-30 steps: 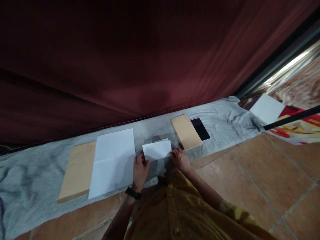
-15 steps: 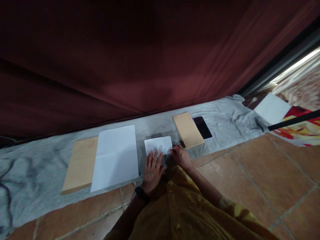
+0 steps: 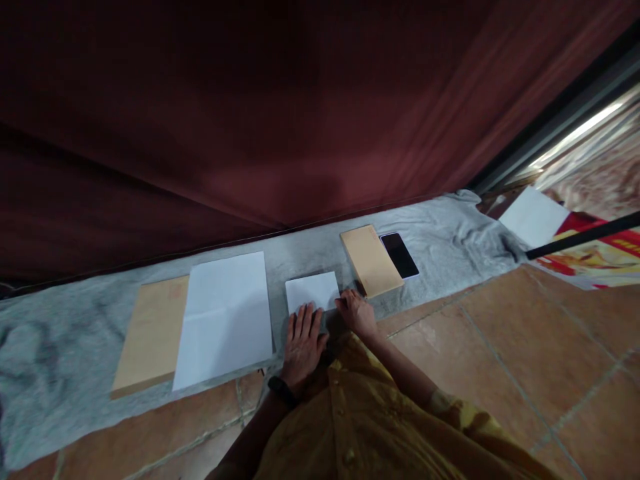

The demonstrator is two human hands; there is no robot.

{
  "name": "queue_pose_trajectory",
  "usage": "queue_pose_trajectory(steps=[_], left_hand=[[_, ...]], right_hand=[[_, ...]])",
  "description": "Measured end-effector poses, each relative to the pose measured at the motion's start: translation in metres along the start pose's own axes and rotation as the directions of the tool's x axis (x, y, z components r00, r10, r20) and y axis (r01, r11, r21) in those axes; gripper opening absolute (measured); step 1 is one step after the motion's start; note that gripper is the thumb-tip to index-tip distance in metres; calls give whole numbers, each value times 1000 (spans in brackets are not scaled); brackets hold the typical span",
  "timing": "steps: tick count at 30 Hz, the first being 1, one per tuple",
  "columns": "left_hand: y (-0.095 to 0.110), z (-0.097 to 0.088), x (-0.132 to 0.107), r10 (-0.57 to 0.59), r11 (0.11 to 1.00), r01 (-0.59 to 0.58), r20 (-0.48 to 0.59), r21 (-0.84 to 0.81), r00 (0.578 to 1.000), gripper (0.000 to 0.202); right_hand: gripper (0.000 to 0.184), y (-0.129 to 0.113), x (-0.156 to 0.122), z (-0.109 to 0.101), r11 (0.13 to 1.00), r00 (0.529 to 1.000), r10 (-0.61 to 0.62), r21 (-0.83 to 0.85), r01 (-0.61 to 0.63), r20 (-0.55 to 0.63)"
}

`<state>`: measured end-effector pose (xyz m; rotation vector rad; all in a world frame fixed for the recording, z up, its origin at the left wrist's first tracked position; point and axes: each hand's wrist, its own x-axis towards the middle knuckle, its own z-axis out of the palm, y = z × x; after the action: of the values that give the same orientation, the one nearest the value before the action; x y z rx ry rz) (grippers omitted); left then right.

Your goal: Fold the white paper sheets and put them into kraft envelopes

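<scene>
A small white piece of paper (image 3: 311, 288), seemingly a folded sheet, lies on the grey cloth in front of me. My left hand (image 3: 303, 343) rests with fingers stretched out, their tips on the paper's near edge. At the right near corner of the paper, my right hand (image 3: 355, 312) has its fingers curled together in a pinch on the edge. To the left lies a large white paper stack (image 3: 225, 320), partly over a brown envelope stack (image 3: 153, 333). Another brown envelope stack (image 3: 373, 260) lies just beyond my right hand.
A phone (image 3: 399, 255) with a dark screen lies beside the right envelopes. The grey cloth (image 3: 450, 247) covers a narrow ledge against a dark red curtain (image 3: 300, 133). Farther right are a white sheet (image 3: 534, 217), a colourful printed sheet (image 3: 600, 257) and a black bar (image 3: 585, 237).
The view has shifted slightly. My left fingers now cover less of the small paper, sitting nearer its close edge. My right hand stays at the corner.
</scene>
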<state>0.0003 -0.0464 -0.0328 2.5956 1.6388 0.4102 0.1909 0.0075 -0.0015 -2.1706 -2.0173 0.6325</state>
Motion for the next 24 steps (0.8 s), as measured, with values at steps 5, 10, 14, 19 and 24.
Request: queue_pose_trajectory(steps=[5,10,14,19,24], left_hand=[[0,1,0,-3,1000,2,-6,-29,1000,60],[0,-8,1,-101,980,89,-62,-176,993,65],[-12,-23,6,-442,819,340,-131,-462,887,79],[-40,-32,9,-652,519,473,29,-712,758,84],[-53,-23,-1,-420,684,346,41,-643,907,34]], right_hand=[[20,-3,1,-3,1000,1000,23,22,-23,3],[13,2,-3,-9,991,1000,-3,137,-1,27],[12,12,-11,-9,970,995,-82,232,68,50],[15,18,-16,-8,957,989,-134,268,113,62],[23,18,-18,-11,950,983,-168,278,141,74]])
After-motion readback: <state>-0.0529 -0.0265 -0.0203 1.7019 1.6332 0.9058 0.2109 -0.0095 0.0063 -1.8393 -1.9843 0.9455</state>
